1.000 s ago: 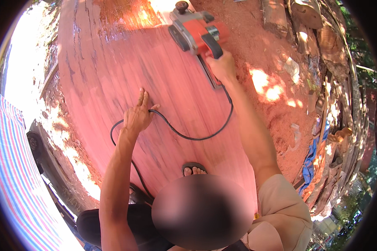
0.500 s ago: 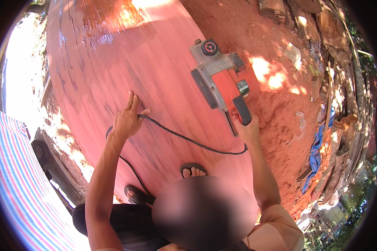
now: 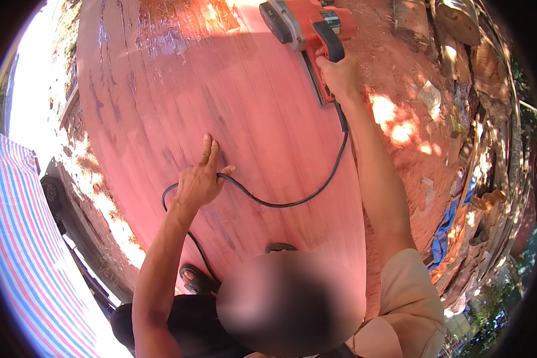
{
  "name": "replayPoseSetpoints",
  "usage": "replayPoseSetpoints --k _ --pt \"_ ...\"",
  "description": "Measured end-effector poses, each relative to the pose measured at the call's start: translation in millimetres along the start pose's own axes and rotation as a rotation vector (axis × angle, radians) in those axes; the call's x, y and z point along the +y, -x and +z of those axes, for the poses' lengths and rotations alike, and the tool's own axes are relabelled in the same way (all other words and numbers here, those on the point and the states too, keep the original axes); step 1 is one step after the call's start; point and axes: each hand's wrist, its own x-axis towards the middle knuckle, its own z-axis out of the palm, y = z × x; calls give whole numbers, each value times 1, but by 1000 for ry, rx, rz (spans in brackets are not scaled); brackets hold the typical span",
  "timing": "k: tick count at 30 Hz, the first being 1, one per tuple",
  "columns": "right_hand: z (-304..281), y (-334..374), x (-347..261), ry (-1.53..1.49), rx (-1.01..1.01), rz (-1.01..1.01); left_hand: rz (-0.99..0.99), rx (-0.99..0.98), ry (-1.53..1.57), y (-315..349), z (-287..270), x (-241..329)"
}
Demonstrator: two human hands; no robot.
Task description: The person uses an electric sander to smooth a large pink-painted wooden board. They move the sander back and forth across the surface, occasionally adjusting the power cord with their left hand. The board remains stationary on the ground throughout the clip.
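My right hand (image 3: 339,73) is wrapped round the black rear handle of a red electric planer (image 3: 309,28). The planer lies along the far right edge of a wide reddish wooden slab (image 3: 262,137), its front end cut off by the top of the view. A black power cord (image 3: 274,205) runs from the planer's back and bends across the slab to my left hand (image 3: 200,182). There it passes through the hand by the thumb, with two fingers stretched forward over the wood; the other fingers are partly hidden. The cord then drops towards my feet.
My sandalled foot (image 3: 196,278) rests on the slab. Red sawdust (image 3: 382,173) covers the ground at right, beside stacked timber (image 3: 459,27) and a blue tarp (image 3: 444,235). A striped sheet (image 3: 27,256) hangs at left near a dark wheel (image 3: 52,191). The slab's far part looks wet and shiny.
My right hand has pushed the planer forward along the slab's right edge, stretching my arm out. The cord has swung forward with it. My left hand has shifted slightly right.
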Motion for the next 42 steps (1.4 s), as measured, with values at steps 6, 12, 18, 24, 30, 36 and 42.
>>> replayPoseSetpoints --k 6,12,18,24,30,36,42 --pt "67 -122 -18 147 18 -126 -12 43 -25 1 2 6" --pt "82 -172 -50 105 0 23 -64 34 -91 -1 1 14" --pt "-3 -3 -5 -196 -255 31 -116 -36 -58 -1 -5 11" --pt "-112 267 34 12 -78 382 15 34 16 -2 -8 -2" --pt "-143 357 53 -49 14 304 -89 -33 -20 -4 0 9" --pt "-107 269 43 -75 18 308 -10 34 -26 -6 -4 6" --pt "-52 108 28 -58 -17 124 -53 -72 -7 -6 -9 7"
